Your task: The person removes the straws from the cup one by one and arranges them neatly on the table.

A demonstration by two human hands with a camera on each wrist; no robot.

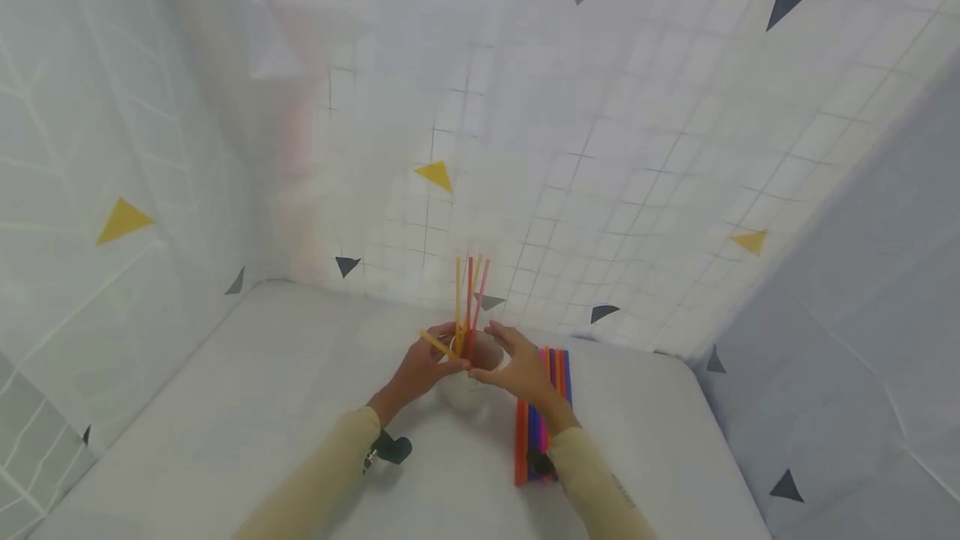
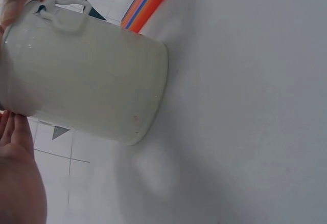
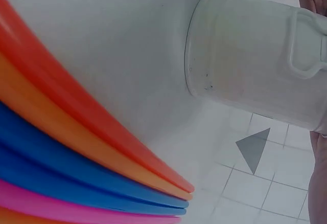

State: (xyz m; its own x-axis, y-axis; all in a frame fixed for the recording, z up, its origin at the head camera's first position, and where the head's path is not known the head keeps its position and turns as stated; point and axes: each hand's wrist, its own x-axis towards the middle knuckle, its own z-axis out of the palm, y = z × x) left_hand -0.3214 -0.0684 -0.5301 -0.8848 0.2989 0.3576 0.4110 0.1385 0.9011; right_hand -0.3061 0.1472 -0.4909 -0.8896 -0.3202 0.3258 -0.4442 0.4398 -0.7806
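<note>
Head view first: there's a whitish pot (image 1: 463, 394) sitting low in the picture, around 6 o'clock from the middle, above or on a pale surface (image 1: 435, 502). Can't tell if its base is fully down. The left hand (image 1: 422, 369) is at the pot's 10 o'clock and the right hand (image 1: 521, 367) at its 2, both with fingers curved round the rim, so they're basically holding it between them. Few straws (image 1: 470, 294) poke out the top, yellow, red and pink ones, mostly pointing to 12, plus a yellow one leaning low towards 10, right by the left hand. The bundle (image 1: 522, 440) of red, orange, blue and pink straws lies between 3 and 4 o'clock from the pot, partly under the right arm.

Left wrist cam: the pot looks sideways, base towards 3 o'clock, wire handle (image 2: 76, 28) hanging near 12. Left hand is down at 7, right fingers up at 11, and the bundle's at 1.

Right wrist cam: pot's base points to 9 here. The bundle fans out at 8, and a grey triangle (image 3: 254, 150) on the backdrop (image 3: 245, 196) is at 6. Hands are mostly cut off at the right edge.
</note>
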